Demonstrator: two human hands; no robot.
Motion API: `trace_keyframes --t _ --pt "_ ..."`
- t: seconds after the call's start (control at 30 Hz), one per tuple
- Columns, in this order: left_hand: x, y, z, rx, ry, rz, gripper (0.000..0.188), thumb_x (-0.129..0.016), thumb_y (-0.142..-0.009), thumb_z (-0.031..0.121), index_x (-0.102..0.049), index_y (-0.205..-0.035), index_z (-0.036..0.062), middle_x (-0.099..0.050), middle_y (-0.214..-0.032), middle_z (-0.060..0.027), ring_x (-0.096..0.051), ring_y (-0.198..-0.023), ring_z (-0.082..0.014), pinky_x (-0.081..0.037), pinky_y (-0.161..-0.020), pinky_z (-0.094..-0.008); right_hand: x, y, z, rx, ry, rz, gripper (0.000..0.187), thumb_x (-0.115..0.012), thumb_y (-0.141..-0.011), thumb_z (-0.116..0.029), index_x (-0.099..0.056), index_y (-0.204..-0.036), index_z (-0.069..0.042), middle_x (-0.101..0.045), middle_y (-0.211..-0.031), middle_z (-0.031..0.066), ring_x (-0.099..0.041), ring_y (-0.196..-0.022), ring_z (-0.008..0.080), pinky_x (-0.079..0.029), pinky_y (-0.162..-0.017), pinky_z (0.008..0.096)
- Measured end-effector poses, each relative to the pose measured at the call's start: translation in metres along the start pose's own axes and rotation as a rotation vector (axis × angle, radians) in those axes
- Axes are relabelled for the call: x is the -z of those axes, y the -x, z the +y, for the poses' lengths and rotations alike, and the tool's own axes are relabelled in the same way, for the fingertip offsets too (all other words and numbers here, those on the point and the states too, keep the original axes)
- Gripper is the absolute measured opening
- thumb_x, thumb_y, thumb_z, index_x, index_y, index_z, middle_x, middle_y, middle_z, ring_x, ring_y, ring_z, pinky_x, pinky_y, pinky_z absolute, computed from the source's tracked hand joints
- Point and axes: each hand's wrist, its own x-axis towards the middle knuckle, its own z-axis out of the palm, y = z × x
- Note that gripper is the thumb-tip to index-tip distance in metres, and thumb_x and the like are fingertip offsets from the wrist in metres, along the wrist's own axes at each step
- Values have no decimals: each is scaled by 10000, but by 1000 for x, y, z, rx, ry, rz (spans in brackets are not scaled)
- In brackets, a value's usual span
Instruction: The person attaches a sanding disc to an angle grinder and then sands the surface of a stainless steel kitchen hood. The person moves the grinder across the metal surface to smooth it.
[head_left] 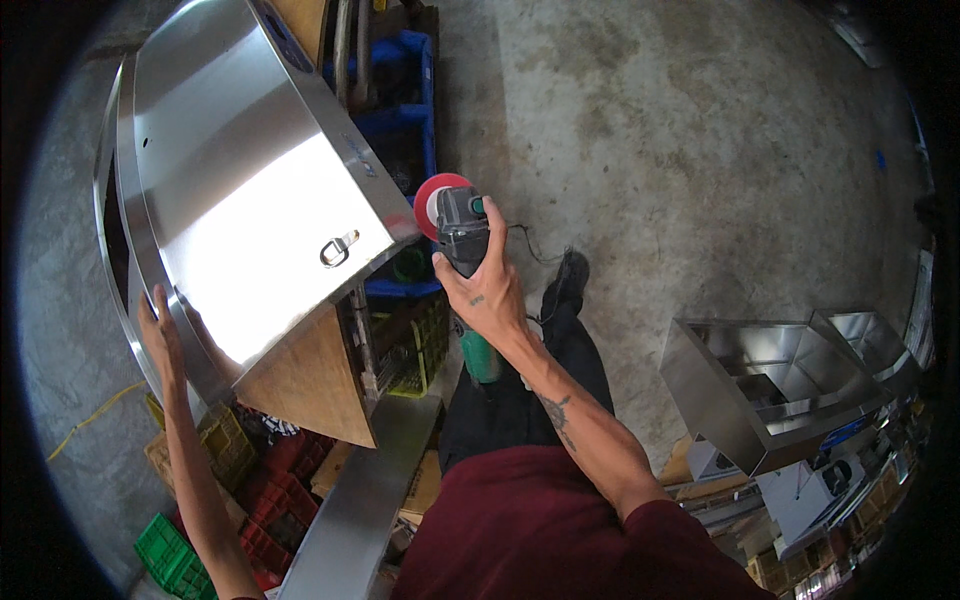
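My right hand (pixel 485 285) is wrapped round the dark head of an angle grinder (pixel 462 235), its thumb and fingers closed on it. The grinder's green body (pixel 480 357) hangs below, towards my legs. A red disc (pixel 425 190) with a pale centre is at the near corner of a large, shiny stainless steel box (pixel 240 190); whether it touches the steel I cannot tell. On the box's top face sits a small ring-shaped metal fitting (pixel 336 250). My left hand (pixel 160 335) lies against the box's left rim, fingers stretched out and apart.
Under the steel box is a plywood board (pixel 310 385). Blue bins (pixel 430 110) and a yellow-green crate (pixel 430 345) stand beneath and beside it. Red crates (pixel 280 510) and a green crate (pixel 170 555) are at lower left. Another steel basin (pixel 720 400) stands at right. A cord (pixel 535 250) trails over the floor.
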Motion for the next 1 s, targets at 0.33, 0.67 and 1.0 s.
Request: trace_keyframes --t 0.33,0.67,1.0 --pt "-1 -6 -8 8 13 -37 1083 -536 -1068 789 -390 -1712 -70 -397 -1750 -351 -373 -1645 -489 -288 -1356 -600 -1 12 -18 17 -46 6 996 -788 -1027 -253 -129 -1757 -97 -571 -1478 439 -745 -1198 557 -688 -947 573" --pt "-3 -5 -13 -12 13 -31 1093 -531 -1065 795 -383 -1714 -72 -379 -1770 -330 -366 -1651 -481 -292 -1353 -610 1 15 -33 87 -61 13 996 -778 -1040 -248 -110 -1763 -100 -553 -1481 446 -730 -1223 567 -686 -967 570" --pt "-4 -10 -19 -4 -31 -24 1044 -512 -1086 769 -375 -1730 -41 -367 -1784 -311 -355 -1660 -472 -280 -1360 -611 -1 6 -15 -8 -38 -17 987 -776 -1036 -229 -116 -1755 -82 -569 -1457 458 -736 -1214 567 -696 -950 573"
